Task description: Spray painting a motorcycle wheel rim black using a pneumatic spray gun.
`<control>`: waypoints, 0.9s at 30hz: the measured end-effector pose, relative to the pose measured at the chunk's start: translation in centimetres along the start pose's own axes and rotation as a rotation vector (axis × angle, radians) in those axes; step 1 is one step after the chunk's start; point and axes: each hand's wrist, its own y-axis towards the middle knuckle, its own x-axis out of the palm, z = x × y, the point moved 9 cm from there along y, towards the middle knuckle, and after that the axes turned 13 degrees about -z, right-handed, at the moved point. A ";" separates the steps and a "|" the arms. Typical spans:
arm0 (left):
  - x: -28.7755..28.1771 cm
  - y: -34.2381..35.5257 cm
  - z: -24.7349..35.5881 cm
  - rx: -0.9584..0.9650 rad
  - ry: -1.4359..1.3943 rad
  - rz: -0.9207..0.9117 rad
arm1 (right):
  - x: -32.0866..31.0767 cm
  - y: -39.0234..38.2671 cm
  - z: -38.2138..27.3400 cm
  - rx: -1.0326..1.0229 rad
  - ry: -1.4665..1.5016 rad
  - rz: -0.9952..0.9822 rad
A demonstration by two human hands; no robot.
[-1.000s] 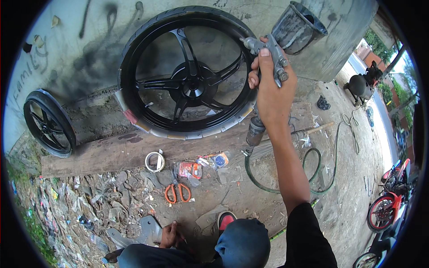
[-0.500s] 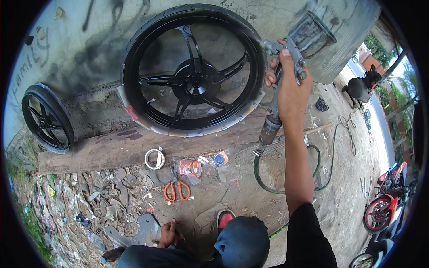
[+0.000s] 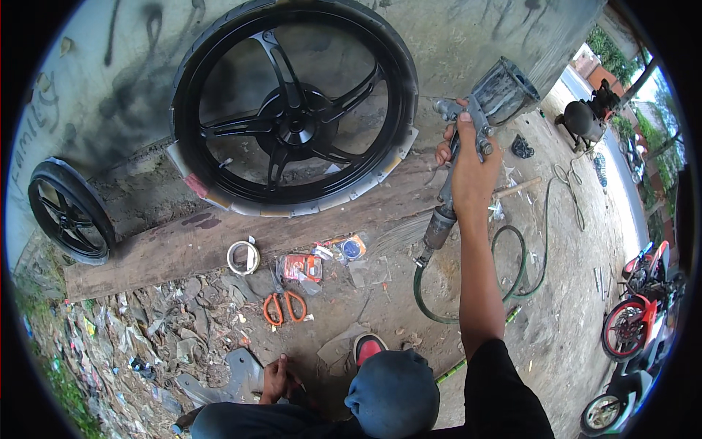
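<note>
My right hand (image 3: pixel 468 164) is raised and shut on a grey spray gun (image 3: pixel 475 121) with a metal cup (image 3: pixel 504 91) on top. The gun's nozzle points left at a large black motorcycle wheel (image 3: pixel 296 128). The wheel leans against the wall, with taped card strips around the lower part of its tyre. A green hose (image 3: pixel 428 293) runs down from the gun's handle and loops on the ground. My left hand (image 3: pixel 276 379) is low by my leg, resting near a grey scrap and holding nothing.
A smaller black wheel (image 3: pixel 69 212) leans on the wall at left. A wooden plank (image 3: pixel 168 249) lies under the wheels. A tape roll (image 3: pixel 243 257), packets (image 3: pixel 300 267) and orange-handled scissors (image 3: pixel 284 307) lie on the littered dirt. Motorcycles (image 3: pixel 636 322) stand at right.
My right hand with the spray gun has moved right, from in front of the wheel's right rim to just beyond it. My left hand has stayed put.
</note>
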 end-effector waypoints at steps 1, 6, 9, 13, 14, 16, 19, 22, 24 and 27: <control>-0.2 0.1 -0.2 0.021 0.008 0.008 | -0.3 -0.3 0.5 0.015 -0.005 -0.002; 0.1 0.0 0.2 0.014 0.028 0.004 | -1.7 -2.3 3.4 0.072 -0.031 0.012; 0.0 -0.1 0.5 0.016 0.040 0.000 | -1.9 -3.8 5.3 0.108 -0.028 0.012; 0.5 0.0 1.0 0.016 0.056 -0.007 | -2.1 -6.7 7.7 0.205 -0.027 0.035; 0.2 -0.2 0.9 0.013 0.059 -0.001 | -1.9 -7.6 8.5 0.225 -0.021 0.032; 0.0 -0.2 0.8 0.024 0.073 0.008 | -1.9 -9.7 10.1 0.259 -0.033 0.028; -0.1 -0.4 0.9 0.000 0.062 0.004 | -1.2 -11.8 12.3 0.349 -0.009 -0.024; 0.7 -0.3 1.6 -0.021 0.041 -0.021 | -1.7 -11.9 12.3 0.389 -0.117 0.002; 0.7 -0.3 1.8 -0.007 0.047 -0.023 | -1.7 -9.8 9.8 0.208 -0.385 0.048; 0.0 -0.5 0.9 0.017 0.036 0.002 | 0.8 -6.9 6.9 0.154 -0.270 0.030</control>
